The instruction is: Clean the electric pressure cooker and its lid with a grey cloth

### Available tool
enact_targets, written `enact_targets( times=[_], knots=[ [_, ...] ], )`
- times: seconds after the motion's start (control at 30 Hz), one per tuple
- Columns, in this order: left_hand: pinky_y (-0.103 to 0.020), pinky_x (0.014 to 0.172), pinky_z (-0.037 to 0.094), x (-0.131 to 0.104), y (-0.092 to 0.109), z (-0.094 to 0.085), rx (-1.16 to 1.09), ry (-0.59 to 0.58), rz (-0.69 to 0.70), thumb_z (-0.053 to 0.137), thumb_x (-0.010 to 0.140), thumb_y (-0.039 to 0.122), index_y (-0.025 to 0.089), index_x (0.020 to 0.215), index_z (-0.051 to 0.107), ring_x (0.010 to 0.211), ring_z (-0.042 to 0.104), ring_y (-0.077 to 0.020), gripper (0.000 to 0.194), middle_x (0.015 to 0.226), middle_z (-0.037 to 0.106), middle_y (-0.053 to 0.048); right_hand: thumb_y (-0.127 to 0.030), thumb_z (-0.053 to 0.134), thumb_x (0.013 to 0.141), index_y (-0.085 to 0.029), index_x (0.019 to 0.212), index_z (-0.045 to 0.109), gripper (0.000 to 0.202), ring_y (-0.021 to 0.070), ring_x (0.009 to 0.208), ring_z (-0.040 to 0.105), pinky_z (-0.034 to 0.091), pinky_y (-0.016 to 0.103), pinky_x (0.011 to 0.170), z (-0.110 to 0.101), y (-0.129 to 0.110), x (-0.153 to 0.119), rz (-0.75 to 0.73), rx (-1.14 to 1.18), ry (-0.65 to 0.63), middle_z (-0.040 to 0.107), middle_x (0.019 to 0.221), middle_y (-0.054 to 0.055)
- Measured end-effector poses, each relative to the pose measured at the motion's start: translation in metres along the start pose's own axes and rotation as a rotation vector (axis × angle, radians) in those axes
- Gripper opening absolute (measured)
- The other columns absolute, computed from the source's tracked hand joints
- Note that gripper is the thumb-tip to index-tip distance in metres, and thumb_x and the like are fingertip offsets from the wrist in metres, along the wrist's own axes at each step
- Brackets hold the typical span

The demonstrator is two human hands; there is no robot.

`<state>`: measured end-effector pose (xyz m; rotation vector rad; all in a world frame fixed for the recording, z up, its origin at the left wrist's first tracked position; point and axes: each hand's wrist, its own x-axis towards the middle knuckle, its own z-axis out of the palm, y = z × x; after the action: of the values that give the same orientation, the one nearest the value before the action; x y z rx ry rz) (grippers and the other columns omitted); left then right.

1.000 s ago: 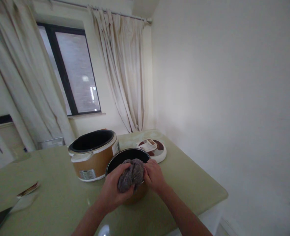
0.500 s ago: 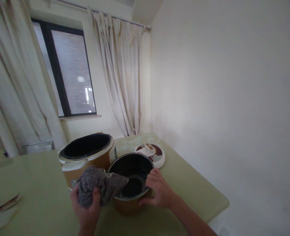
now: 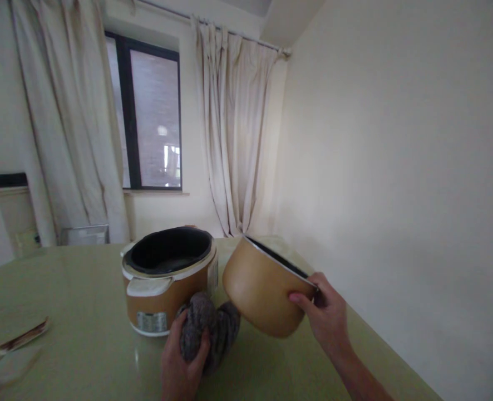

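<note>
My right hand [image 3: 328,312] grips the rim of a gold inner pot [image 3: 263,289], thumb outside and fingers over the edge. The pot is tilted, its dark opening turned up and away to the right, so most of the inside is hidden. A bunched grey cloth [image 3: 198,328] is squeezed in my left hand [image 3: 183,356], low and just left of the pot; part of it hangs toward the pot's underside. Behind the cloth stands a gold and white rice cooker [image 3: 161,301], uncovered, with a black interior.
The green tabletop [image 3: 83,301] carries everything. A thin brown-and-white item [image 3: 23,337] lies at the left. A white wall [image 3: 397,167] rises along the right side, and curtains [image 3: 233,128] flank a window [image 3: 154,117] at the back.
My right hand has lifted the inner pot and tipped it, so its outer side now faces me. The cloth in my left hand has come away from the pot's opening. The view has shifted left.
</note>
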<state>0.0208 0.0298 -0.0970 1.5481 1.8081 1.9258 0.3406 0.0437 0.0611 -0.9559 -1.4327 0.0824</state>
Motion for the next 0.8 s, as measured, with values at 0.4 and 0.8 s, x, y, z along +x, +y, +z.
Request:
enact_targets(
  times=[0.4, 0.8],
  knots=[
    [-0.042, 0.102, 0.07, -0.012, -0.021, 0.013, 0.039, -0.07, 0.266, 0.074, 0.097, 0.046, 0.024, 0.145, 0.067, 0.122, 0.082, -0.0325, 0.053, 0.136, 0.083, -0.012, -0.066, 0.072, 0.103, -0.022, 0.085, 0.071, 0.047, 0.0291, 0.095, 0.065, 0.039, 0.041, 0.092, 0.188, 0.058, 0.153, -0.114, -0.382, -0.018, 0.076, 0.088, 0.009],
    [-0.051, 0.104, 0.07, -0.028, -0.028, 0.024, 0.066, -0.141, 0.254, 0.08, 0.081, 0.037, 0.035, 0.154, 0.063, 0.128, 0.079, -0.0385, 0.075, 0.143, 0.078, -0.014, -0.054, 0.071, 0.109, -0.021, 0.1, 0.075, 0.034, 0.0315, 0.11, 0.063, 0.031, 0.041, 0.1, 0.271, 0.107, 0.114, -0.149, -0.626, -0.344, 0.08, 0.108, 0.012]
  ],
)
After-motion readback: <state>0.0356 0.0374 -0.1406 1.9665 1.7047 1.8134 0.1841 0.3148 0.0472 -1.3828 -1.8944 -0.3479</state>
